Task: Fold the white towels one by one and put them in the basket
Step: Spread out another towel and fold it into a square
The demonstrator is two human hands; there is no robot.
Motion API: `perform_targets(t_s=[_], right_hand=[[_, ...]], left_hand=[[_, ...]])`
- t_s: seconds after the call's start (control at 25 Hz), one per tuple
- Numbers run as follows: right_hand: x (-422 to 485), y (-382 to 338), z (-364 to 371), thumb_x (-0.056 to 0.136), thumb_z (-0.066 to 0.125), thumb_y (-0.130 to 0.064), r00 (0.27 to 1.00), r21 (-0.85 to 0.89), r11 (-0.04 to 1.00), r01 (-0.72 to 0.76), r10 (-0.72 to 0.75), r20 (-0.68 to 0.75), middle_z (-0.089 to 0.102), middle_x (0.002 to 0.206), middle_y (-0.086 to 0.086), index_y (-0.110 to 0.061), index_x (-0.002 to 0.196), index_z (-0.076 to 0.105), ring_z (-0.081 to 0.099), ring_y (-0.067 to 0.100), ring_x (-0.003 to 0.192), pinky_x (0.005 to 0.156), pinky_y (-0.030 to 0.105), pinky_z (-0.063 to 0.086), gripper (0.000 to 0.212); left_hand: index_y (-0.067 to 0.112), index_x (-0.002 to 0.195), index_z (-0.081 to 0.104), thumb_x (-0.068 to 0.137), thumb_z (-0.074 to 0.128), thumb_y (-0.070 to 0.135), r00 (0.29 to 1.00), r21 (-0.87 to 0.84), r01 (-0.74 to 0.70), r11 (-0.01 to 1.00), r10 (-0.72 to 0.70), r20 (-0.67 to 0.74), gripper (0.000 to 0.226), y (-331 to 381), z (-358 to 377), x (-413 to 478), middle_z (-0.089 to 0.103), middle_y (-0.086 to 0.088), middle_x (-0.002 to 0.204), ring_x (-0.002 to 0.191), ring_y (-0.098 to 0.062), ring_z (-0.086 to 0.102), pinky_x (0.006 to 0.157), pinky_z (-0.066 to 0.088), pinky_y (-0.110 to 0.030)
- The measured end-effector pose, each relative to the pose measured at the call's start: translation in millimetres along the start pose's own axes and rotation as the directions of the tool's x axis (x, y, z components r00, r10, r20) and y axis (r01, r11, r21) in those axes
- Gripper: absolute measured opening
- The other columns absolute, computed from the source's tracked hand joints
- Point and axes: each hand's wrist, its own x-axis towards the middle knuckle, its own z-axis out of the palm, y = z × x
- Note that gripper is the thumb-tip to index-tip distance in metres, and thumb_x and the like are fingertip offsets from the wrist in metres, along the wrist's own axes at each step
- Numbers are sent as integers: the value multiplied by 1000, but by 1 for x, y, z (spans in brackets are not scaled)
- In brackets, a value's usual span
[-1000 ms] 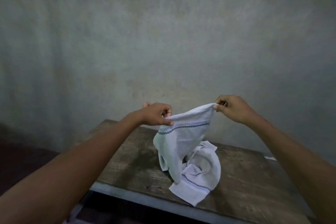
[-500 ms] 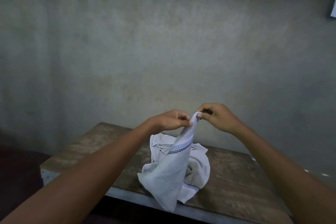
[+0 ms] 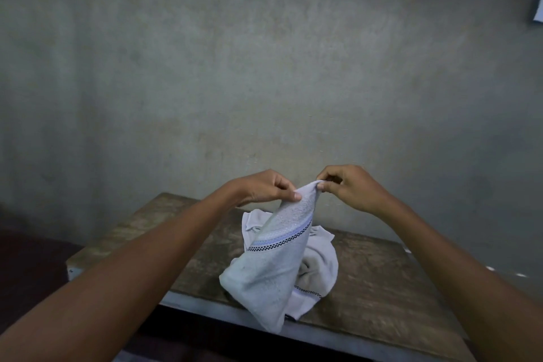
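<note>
Both hands meet at the top of one white towel (image 3: 273, 267); left hand (image 3: 264, 188) pinches the upper edge between thumb and curled fingers; right hand (image 3: 349, 188) pinches the adjoining corner, thumb and forefinger closed on the cloth; the two grips lie just beside each other. Towel hangs from these grips in a narrow drape, a blue band with a checked stripe running across it; its lower end falls past the near edge of the wooden table (image 3: 382, 288). Crumpled white towels (image 3: 321, 261) lie on the table behind it, count not determinable. Bare plaster wall (image 3: 264, 67) stands beyond; no basket is in view.

Step in hand, as judged: first fold, corners brought together in the air. Next move calls for matching the two corners squarely, then laying the doubled towel flat on the table for the second fold; uneven edges would carry through.
</note>
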Motion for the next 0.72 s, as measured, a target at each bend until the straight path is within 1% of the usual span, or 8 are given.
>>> perform_targets(t_s=[0.12,0.2,0.32,0.4,0.48,0.56,0.64,0.72], right_hand=[[-5,7,-7,84,65,-31,999,-60,997,-42,43,13,62,67,-19,-38,70,60,56,1,68,80,34,41,16],[-10,20,-20,84,64,-32,996,-116,989,-87,87,-1,63,67,-20,-37,69,59,59,4,71,82,37,45,17],[-16,33,-38,84,65,-32,987,-146,976,-161,161,-15,66,70,-18,-36,69,61,64,10,78,86,44,48,17],[-15,35,-43,84,65,-30,985,-142,975,-173,171,-29,66,71,-16,-37,68,60,64,12,78,85,43,49,18],[-12,35,-43,84,65,-30,986,-140,976,-168,165,-35,67,71,-16,-37,68,61,64,12,78,84,43,50,18],[-9,36,-46,84,65,-30,985,-145,974,-173,169,-40,67,72,-15,-36,69,61,64,12,78,84,43,49,17],[-8,38,-51,84,65,-29,982,-140,973,-185,179,-56,67,71,-16,-35,68,61,64,14,78,83,42,49,17],[-7,40,-60,84,65,-25,979,-123,973,-195,184,-91,64,70,-15,-32,69,62,62,17,76,79,38,47,18]], left_hand=[[20,78,68,83,69,24,999,204,-25,979,19,30,7,-11,-10,-11,64,8,73,71,-4,54,73,41,-20],[22,75,65,81,72,22,996,323,-19,946,-9,86,9,-19,-22,-25,62,14,66,63,1,52,66,40,-16],[24,79,61,80,73,18,996,431,46,901,-75,51,13,-28,-40,-42,60,15,66,60,1,50,62,40,-14],[18,91,62,83,69,18,992,575,83,814,-121,28,10,-27,-44,-47,61,5,81,70,-6,51,64,39,-16],[14,101,63,87,61,23,989,748,92,658,-150,11,16,-28,-44,-47,63,0,96,84,-11,51,78,36,-25],[18,99,64,90,54,30,986,820,114,561,-164,-24,17,-31,-46,-51,61,1,98,93,-13,49,90,28,-37],[19,97,63,92,52,36,983,826,151,544,-170,-67,22,-38,-54,-56,61,2,101,100,-15,50,91,25,-40],[16,98,64,93,51,38,984,805,169,569,-140,-108,26,-38,-67,-59,63,0,104,102,-16,54,88,26,-38]])
